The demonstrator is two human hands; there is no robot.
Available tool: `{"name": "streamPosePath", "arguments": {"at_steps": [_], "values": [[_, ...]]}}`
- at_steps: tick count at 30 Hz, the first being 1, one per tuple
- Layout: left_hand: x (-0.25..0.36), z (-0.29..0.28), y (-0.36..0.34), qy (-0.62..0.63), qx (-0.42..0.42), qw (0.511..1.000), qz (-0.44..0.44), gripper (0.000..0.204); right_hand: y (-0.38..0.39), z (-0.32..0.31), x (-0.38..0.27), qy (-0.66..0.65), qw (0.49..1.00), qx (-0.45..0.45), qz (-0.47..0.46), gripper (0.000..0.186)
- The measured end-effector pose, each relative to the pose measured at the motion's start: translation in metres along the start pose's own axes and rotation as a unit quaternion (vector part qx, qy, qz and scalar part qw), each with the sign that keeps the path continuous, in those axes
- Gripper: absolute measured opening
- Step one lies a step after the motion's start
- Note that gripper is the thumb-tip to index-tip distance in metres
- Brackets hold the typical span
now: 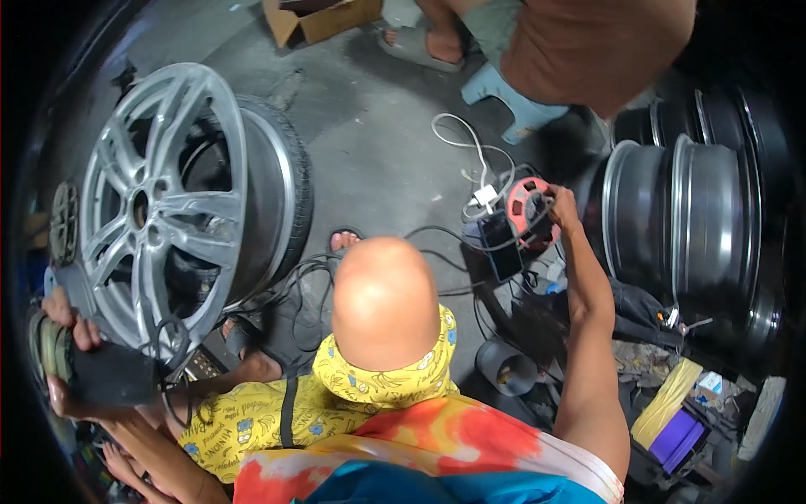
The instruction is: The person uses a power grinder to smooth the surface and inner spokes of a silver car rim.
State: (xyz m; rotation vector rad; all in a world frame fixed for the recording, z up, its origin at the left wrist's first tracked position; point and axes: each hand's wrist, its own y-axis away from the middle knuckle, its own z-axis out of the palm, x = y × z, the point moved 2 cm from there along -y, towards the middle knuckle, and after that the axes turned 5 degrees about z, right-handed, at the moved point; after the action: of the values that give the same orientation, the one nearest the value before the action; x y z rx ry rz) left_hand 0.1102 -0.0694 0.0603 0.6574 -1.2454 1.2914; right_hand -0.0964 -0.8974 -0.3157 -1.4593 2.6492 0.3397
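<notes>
At the far left, my left hand (pixel 71 336) is closed round a dark block with a layered greenish edge (pixel 109 374), beside the rim of a large silver alloy wheel (pixel 138 206). The block's exact kind is unclear. My right arm reaches forward, and my right hand (pixel 561 206) is closed at the right edge of a red cable reel (pixel 525 202); what its fingers pinch is hidden. A dark cable loops past that hand. Next to the reel lie a phone (pixel 500 245) and a white plug (pixel 485 197) with a white cord.
Behind the silver wheel stands a tyre (pixel 290 193). Several dark rims (pixel 642 214) are lined up at right. A person sits on a blue stool (pixel 516 101) ahead. Black cables (pixel 315 273) cross the floor by my foot. A dark cup (pixel 506 367) and yellow and purple bundles (pixel 667 403) lie lower right.
</notes>
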Motion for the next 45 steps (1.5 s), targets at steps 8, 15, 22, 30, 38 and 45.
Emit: {"name": "streamPosePath", "arguments": {"at_steps": [8, 15, 22, 30, 38, 45], "values": [[-0.001, 0.048, 0.001, -0.033, 0.043, 0.997, 0.047, 0.074, 0.025, 0.005, 0.033, -0.029, 0.996, -0.054, -0.059, 0.040], [0.007, 0.008, 0.024, -0.070, 0.055, 0.993, 0.081, 0.065, -0.033, -0.077, 0.082, 0.215, 0.976, 0.021, -0.024, 0.041], [0.014, 0.021, 0.028, -0.147, 0.092, 0.984, 0.028, 0.062, 0.055, -0.213, -0.373, -0.242, 0.947, 0.058, -0.203, 0.041], [-0.032, 0.014, 0.024, -0.182, 0.096, 0.977, 0.056, 0.041, 0.195, -0.217, -0.647, -0.328, 0.773, -0.200, -0.505, 0.096], [-0.048, 0.037, 0.020, -0.115, 0.056, 0.991, 0.027, 0.049, 0.219, -0.178, -0.695, -0.500, 0.716, -0.249, -0.420, 0.085], [-0.056, 0.054, 0.012, -0.129, -0.023, 0.991, -0.035, 0.060, 0.205, -0.176, -0.665, -0.610, 0.675, -0.303, -0.284, 0.072]]}}
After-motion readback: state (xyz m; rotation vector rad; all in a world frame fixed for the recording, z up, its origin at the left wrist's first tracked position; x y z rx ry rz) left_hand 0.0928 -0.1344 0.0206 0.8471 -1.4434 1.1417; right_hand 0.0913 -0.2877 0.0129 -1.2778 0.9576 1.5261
